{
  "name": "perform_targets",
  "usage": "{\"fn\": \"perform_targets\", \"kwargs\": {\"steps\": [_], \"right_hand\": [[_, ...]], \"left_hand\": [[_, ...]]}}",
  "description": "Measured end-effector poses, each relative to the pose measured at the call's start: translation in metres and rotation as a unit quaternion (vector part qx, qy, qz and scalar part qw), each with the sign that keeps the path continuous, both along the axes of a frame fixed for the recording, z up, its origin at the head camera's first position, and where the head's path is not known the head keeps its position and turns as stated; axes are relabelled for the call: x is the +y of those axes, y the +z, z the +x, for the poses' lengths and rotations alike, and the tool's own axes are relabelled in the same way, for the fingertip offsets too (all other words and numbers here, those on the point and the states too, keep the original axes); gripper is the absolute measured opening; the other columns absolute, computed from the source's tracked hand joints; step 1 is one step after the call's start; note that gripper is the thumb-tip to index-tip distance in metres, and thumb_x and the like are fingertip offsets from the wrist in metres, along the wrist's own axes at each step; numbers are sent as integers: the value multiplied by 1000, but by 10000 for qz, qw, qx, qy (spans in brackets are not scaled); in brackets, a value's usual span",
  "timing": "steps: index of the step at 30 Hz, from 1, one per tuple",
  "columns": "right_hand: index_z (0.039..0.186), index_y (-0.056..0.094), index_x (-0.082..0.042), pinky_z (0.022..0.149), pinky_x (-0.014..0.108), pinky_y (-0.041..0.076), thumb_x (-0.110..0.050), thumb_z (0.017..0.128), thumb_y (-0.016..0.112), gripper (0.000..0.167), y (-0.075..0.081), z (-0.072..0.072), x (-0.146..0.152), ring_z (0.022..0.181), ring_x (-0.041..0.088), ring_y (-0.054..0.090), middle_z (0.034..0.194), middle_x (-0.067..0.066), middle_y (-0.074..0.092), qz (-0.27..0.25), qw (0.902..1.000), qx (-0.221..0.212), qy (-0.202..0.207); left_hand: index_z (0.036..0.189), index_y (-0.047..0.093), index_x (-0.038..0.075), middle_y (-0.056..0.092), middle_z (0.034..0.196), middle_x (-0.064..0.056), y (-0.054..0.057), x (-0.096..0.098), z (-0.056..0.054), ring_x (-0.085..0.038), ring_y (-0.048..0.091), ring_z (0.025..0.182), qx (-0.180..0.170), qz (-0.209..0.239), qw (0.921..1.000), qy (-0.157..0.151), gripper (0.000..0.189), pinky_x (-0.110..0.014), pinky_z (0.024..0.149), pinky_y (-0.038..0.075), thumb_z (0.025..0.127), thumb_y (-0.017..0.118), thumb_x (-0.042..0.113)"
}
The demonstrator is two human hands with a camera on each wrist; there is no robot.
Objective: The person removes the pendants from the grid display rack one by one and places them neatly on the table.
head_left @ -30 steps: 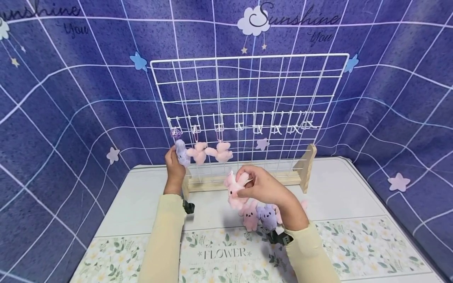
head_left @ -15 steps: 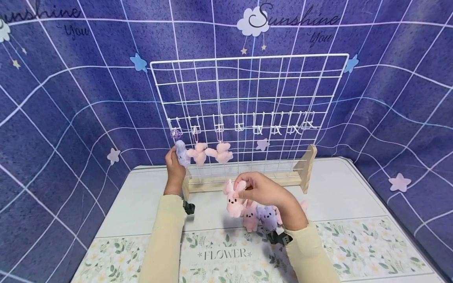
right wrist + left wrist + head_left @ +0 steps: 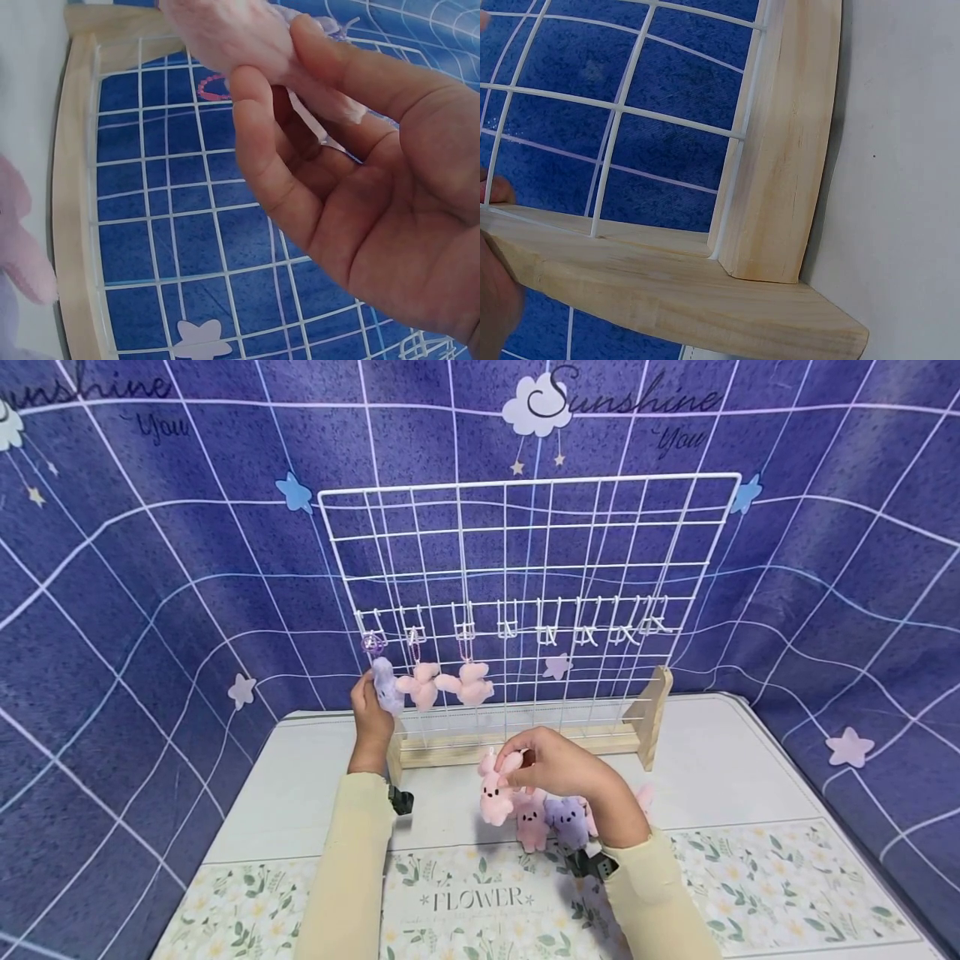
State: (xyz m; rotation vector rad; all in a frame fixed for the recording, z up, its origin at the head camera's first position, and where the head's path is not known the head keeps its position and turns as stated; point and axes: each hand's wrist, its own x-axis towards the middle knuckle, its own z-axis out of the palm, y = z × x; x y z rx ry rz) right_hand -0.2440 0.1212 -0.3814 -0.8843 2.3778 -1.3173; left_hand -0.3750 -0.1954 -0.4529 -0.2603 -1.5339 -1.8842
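Observation:
My right hand (image 3: pixel 558 762) pinches a pink plush bunny (image 3: pixel 492 799) by its ear and side, thumb against fingers. The bunny's face points toward the head camera, and a small loop shows at its top. In the right wrist view the plush (image 3: pixel 232 34) sits between thumb and fingertips. My left hand (image 3: pixel 371 717) is at the rack's left end, partly behind a hanging purple plush (image 3: pixel 386 685). In the left wrist view that hand grips the wooden stand (image 3: pixel 652 292), with fingers on both sides. Two pink plushes (image 3: pixel 422 685) hang beside the purple one.
The white wire grid rack (image 3: pixel 528 567) carries a row of hooks (image 3: pixel 585 633), several of them bare. Below my right hand lie a pink plush (image 3: pixel 532 827), a purple plush (image 3: pixel 572 821) and more pink ones, partly hidden. A floral mat (image 3: pixel 450 868) covers the table's front.
My right hand has moved down a little with the pink bunny, whose face has turned toward the head camera. My left hand and the hanging plushes stay put.

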Motion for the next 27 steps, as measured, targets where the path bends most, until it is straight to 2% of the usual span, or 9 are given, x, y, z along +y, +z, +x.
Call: {"fn": "perform_targets", "kwargs": {"steps": [6, 12, 19, 22, 27], "right_hand": [[108, 76, -6, 54, 22, 42, -1, 95, 68, 15, -4, -3, 0, 58, 9, 49, 74, -1, 63, 161, 9998, -72, 16], [108, 75, -7, 53, 22, 40, 3, 95, 64, 20, -7, -5, -1, 58, 11, 47, 79, -1, 62, 286, 9995, -131, 55], [106, 71, -1, 62, 25, 51, 10, 92, 62, 20, -14, -8, -3, 69, 17, 60, 87, 10, 68, 226, 9987, -299, 354], [105, 70, 0, 63, 25, 51, 13, 90, 59, 22, -18, -9, -4, 70, 18, 59, 85, 13, 66, 255, 9982, -350, 419], [105, 69, 2, 62, 27, 49, 18, 87, 52, 30, -24, -10, -7, 68, 18, 56, 81, 16, 63, 341, 9964, -692, 357]], "left_hand": [[97, 71, 24, 68, 84, 22, 0, 0, -1, 5, 62, 82, 69, -64, 10000, 14, 39, -11, 81, 51, 108, 36, 11], [97, 70, 25, 68, 84, 21, 1, 1, 0, 4, 61, 81, 79, -79, 9999, 26, 39, -12, 81, 52, 108, 36, 10], [98, 71, 21, 68, 84, 20, 1, 0, 1, 4, 62, 82, 86, -100, 9999, 23, 39, -12, 81, 52, 108, 36, 9], [99, 71, 19, 69, 85, 21, 1, -1, 1, 4, 62, 83, 52, -131, 9999, 89, 38, -12, 82, 52, 108, 36, 9], [101, 72, 17, 69, 86, 22, 1, -1, 0, 5, 63, 84, -28, -168, 9998, 142, 37, -11, 83, 52, 108, 36, 10]]}}
